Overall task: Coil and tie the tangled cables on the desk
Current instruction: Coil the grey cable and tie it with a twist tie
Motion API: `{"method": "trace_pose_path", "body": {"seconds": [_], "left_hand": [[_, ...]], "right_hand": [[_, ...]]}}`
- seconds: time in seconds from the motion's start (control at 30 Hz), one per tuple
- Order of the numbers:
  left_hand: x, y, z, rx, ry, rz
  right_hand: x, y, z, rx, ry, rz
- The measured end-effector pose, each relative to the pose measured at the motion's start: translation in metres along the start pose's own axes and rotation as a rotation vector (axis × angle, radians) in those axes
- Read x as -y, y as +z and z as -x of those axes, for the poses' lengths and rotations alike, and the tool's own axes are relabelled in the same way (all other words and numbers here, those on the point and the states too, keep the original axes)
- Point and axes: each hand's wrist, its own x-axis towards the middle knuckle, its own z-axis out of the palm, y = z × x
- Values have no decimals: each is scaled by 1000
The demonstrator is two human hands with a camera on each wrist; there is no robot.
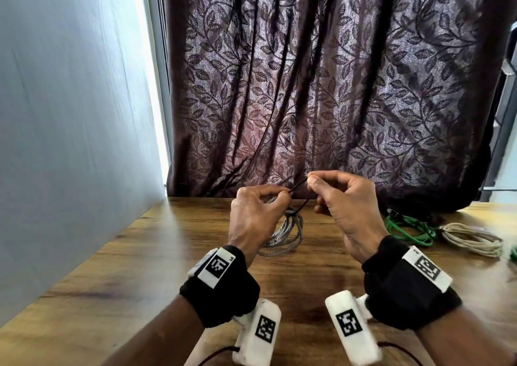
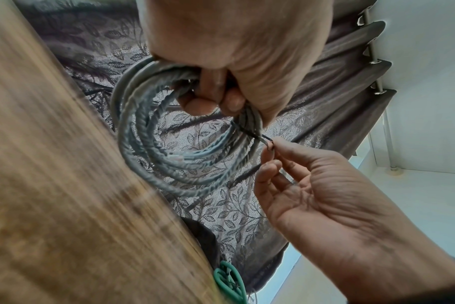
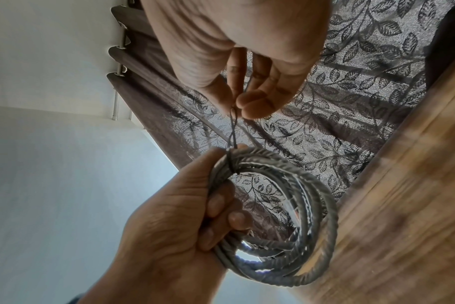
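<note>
A coil of grey braided cable hangs above the wooden desk, gripped at its top by my left hand. In the left wrist view the fingers of the left hand curl round the coil's bundled strands. A thin black tie wraps the bundle beside that grip. My right hand pinches the tie's two ends between thumb and forefinger. In the right wrist view the ends of the tie cross each other between the right hand and the coil.
A green cable coil and a beige cable coil lie on the desk at the right. A dark leaf-patterned curtain hangs behind the desk. A pale wall borders the desk on the left.
</note>
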Motion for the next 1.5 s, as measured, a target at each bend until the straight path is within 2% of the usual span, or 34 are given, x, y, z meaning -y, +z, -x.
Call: {"method": "trace_pose_path", "body": {"seconds": [0.63, 0.93, 1.2, 1.5], "left_hand": [[2, 0, -2, 25, 5, -3], [0, 0, -2, 44, 34, 24], [3, -1, -4, -28, 12, -2], [3, -2, -5, -16, -5, -9]], "right_hand": [[-7, -2, -4, -16, 12, 20], [-5, -1, -2, 96, 73, 36], [-5, -2, -2, 29, -3, 1], [-5, 0, -2, 21, -24, 32]]}}
